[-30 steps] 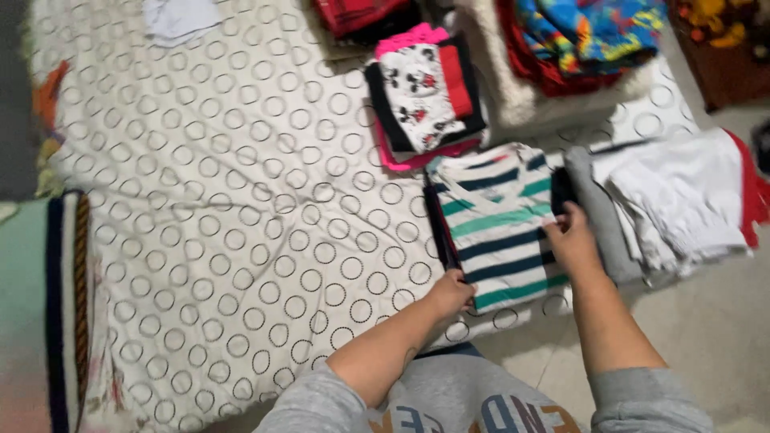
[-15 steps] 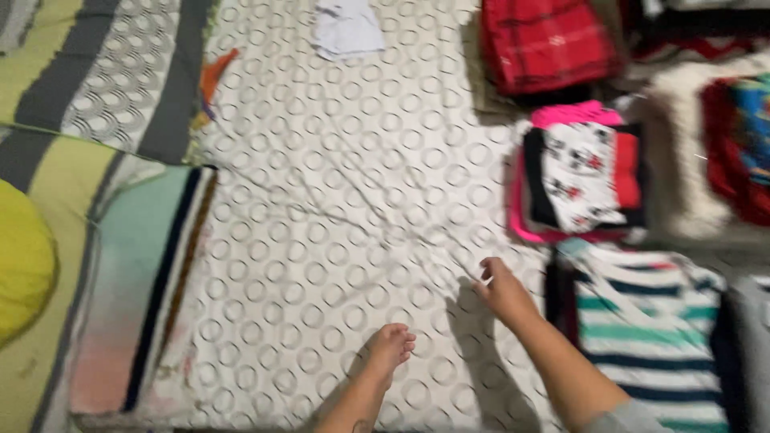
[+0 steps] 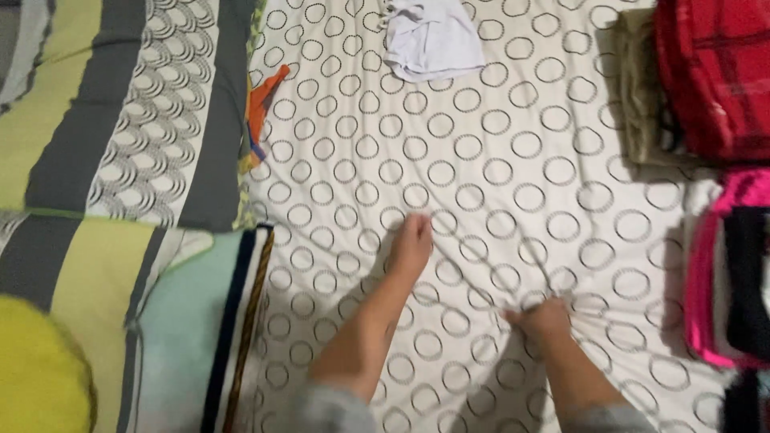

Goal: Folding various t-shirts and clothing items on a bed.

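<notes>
White garment (image 3: 433, 36), probably, beyond hands

Red folded cloth (image 3: 714, 72) (right side) runs off frame.

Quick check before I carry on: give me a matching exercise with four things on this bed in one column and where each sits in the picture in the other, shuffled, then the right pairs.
Things:
1. white sheet with black circles
2. crumpled white garment
3. folded red plaid cloth
4. pink and black clothes stack

Places:
A. top right corner
B. under the left hand and right hand
C. right edge, lower down
D. top centre

Pairs: 1-B, 2-D, 3-A, 4-C
</notes>
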